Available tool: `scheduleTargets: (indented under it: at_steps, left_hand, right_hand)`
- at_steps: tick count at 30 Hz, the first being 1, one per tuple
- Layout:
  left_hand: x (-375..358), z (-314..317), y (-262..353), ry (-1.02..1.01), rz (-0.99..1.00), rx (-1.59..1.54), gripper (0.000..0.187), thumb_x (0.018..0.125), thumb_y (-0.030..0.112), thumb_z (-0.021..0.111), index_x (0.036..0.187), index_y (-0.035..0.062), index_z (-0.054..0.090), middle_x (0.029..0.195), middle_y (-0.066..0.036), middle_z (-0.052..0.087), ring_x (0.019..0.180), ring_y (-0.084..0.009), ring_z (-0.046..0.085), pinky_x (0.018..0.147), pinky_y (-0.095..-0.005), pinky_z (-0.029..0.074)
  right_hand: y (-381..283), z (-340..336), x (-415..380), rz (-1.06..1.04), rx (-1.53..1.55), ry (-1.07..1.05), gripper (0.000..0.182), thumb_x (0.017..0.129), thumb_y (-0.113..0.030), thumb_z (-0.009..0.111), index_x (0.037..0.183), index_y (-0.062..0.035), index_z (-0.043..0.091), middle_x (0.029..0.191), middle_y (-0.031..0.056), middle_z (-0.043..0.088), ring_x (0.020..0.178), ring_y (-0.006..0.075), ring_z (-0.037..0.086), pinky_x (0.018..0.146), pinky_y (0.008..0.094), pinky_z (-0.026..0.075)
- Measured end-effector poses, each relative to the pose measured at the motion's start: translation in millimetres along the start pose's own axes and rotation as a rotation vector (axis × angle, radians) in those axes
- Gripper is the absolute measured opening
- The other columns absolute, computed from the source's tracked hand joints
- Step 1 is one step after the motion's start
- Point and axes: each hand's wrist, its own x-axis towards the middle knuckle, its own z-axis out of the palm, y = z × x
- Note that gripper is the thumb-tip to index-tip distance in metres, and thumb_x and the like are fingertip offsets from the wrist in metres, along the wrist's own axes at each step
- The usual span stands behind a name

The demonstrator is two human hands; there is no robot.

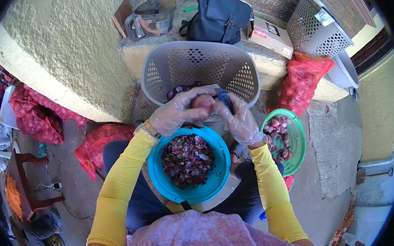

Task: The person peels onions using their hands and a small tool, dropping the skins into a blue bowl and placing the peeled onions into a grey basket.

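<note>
Left hand (176, 115), clear plastic glove, has reddish onion (203, 103) gripped. Right hand (242, 122) gloved too, fingers closed round dark blue thing (223, 96), can't really tell what. Onion's up between both hands, near far rim of blue basin (222, 167) with peels (188, 160). Green basket (300, 147) off right, more onions (277, 125) inside.

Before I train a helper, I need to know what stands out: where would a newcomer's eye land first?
Probably on the bright blue basin of onion skins between the legs. Just beyond it, the gloved left hand holds a reddish onion, with the gloved right hand beside it. A black bag stands behind the grey basket.
</note>
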Motion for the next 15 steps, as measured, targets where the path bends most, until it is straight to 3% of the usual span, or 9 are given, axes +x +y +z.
scheduleTargets:
  at_steps: [2,3,5,7,10,13,15]
  left_hand:
    - [-2.7,0.1,-2.9,-0.042,-0.058,-0.081,0.072,0.098,0.043,0.07,0.155,0.0082,0.043,0.13,-0.004,0.059,0.102,-0.0107,0.058,0.075,-0.0232,0.052]
    - [-2.4,-0.2,-3.1,-0.042,-0.058,-0.081,0.072,0.098,0.043,0.07,0.155,0.0082,0.043,0.13,-0.004,0.059,0.102,-0.0107,0.058,0.075,-0.0232,0.052]
    - [-0.1,-0.8,-3.3,-0.079,-0.111,-0.018,0.077,0.1,0.06,0.058,0.155,0.0092,0.043,0.118,-0.001,0.064,0.086,-0.008,0.056,0.067,-0.0217,0.047]
    - [1.3,-1.2,-13.0,-0.076,-0.081,-0.043,0.076,0.101,0.063,0.054,0.154,0.0098,0.045,0.113,0.0,0.064,0.083,-0.008,0.056,0.066,-0.0228,0.047]
    - [1.6,-0.2,-20.4,-0.04,-0.111,-0.122,0.073,0.104,0.066,0.044,0.151,0.0105,0.049,0.106,-0.001,0.065,0.082,-0.009,0.057,0.068,-0.0256,0.049]
    - [0.7,8.9,-22.2,0.066,-0.197,-0.23,0.07,0.106,0.065,0.037,0.148,0.0115,0.053,0.106,-0.001,0.066,0.086,-0.0105,0.059,0.07,-0.028,0.051]
    - [1.1,13.7,-18.8,0.141,-0.222,-0.286,0.069,0.106,0.066,0.036,0.146,0.0122,0.055,0.108,-0.001,0.067,0.087,-0.011,0.06,0.071,-0.0287,0.051]
  right_hand:
    - [-17.5,0.3,-3.7,-0.029,0.024,-0.031,0.03,0.095,-0.023,0.075,0.11,0.0021,0.068,0.087,0.0069,0.073,0.079,0.0121,0.063,0.078,0.0319,0.053]
    - [-20.5,0.3,-4.8,-0.055,0.049,-0.061,0.029,0.093,-0.023,0.076,0.106,0.0025,0.069,0.083,0.0067,0.073,0.079,0.0109,0.062,0.078,0.0311,0.053]
    - [-15.1,-0.3,-3.3,-0.054,-0.03,-0.077,0.031,0.092,-0.023,0.077,0.108,0.0023,0.07,0.085,0.0069,0.074,0.08,0.0105,0.063,0.078,0.0309,0.053]
    - [-15.1,1.8,-2.5,-0.053,-0.11,-0.091,0.033,0.091,-0.023,0.079,0.11,0.0022,0.07,0.087,0.0071,0.075,0.081,0.0101,0.064,0.078,0.0307,0.054]
    - [-17.9,8.9,-1.7,-0.141,0.098,-0.078,0.038,0.09,-0.026,0.08,0.116,0.0008,0.071,0.09,0.0083,0.077,0.084,0.0091,0.066,0.078,0.031,0.054]
    - [-15.6,7.4,-2.0,-0.015,0.02,-0.128,0.042,0.089,-0.028,0.08,0.123,-0.0039,0.072,0.092,0.0096,0.078,0.085,0.0122,0.071,0.081,0.0334,0.055]
    - [-18.8,10.3,-3.4,-0.153,-0.106,-0.029,0.045,0.088,-0.031,0.08,0.126,-0.0083,0.072,0.091,0.0119,0.079,0.084,0.0212,0.076,0.082,0.0362,0.056]
